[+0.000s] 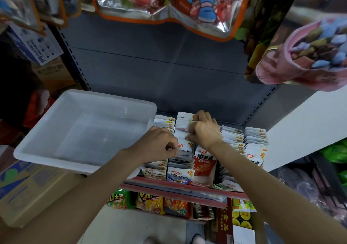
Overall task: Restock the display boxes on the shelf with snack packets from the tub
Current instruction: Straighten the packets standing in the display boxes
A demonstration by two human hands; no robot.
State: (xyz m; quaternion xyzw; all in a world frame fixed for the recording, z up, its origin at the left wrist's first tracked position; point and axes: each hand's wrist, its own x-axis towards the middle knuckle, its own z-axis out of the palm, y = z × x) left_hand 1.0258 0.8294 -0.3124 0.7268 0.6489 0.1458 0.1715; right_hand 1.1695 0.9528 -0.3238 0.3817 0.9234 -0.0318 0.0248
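Several display boxes (pixel 203 178) stand side by side on the shelf, packed with upright white snack packets (pixel 234 136). My left hand (pixel 159 146) has its fingers curled on the tops of packets in a box near the middle, pinching their edges. My right hand (pixel 205 129) grips packets farther back in the same row. The white plastic tub (pixel 37 146) sits to the left, partly over the shelf end, and nothing shows inside it.
Cardboard cartons (pixel 28 191) stand under the tub at the left. Large foil snack bags (pixel 169 3) hang overhead. A lower shelf (pixel 150 202) holds colourful chip bags. A white panel (pixel 304 131) borders the shelf on the right.
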